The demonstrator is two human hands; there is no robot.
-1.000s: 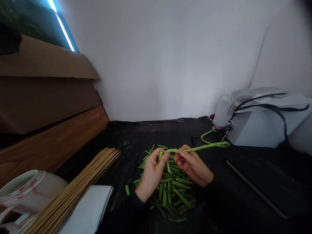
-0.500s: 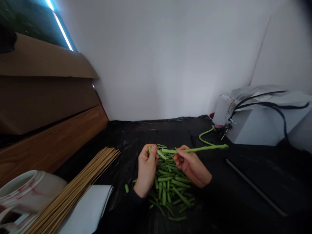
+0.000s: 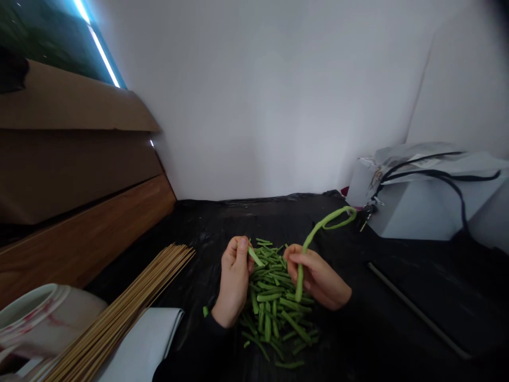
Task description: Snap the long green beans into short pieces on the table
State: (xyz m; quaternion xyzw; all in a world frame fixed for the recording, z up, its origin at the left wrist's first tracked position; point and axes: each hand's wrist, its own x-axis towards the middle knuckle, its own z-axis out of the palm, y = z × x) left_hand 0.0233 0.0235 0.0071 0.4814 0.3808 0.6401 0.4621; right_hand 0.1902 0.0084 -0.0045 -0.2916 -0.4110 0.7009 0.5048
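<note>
Between the thumb and fingers of my left hand (image 3: 234, 281) is a short piece of green bean (image 3: 255, 257), its end pointing down to the right. My right hand (image 3: 317, 276) pinches a long green bean (image 3: 316, 229); one end hangs down below the fingers and the other curls into a loop up to the right. Under and between both hands lies a pile of short green bean pieces (image 3: 270, 302) on the black plastic sheet (image 3: 214, 223).
At left are a bundle of thin sticks (image 3: 131, 302), a folded white sheet (image 3: 143, 345) and a white mug (image 3: 51, 318) with red marks. Behind them stands a cardboard box (image 3: 75, 170). A white box (image 3: 421, 207) with black straps and keys (image 3: 366, 217) sits at right, a dark flat object (image 3: 421, 313) nearer.
My hands have moved slightly apart. The long bean in my right hand has swung from nearly level to steeply tilted, its near end now pointing down at the pile.
</note>
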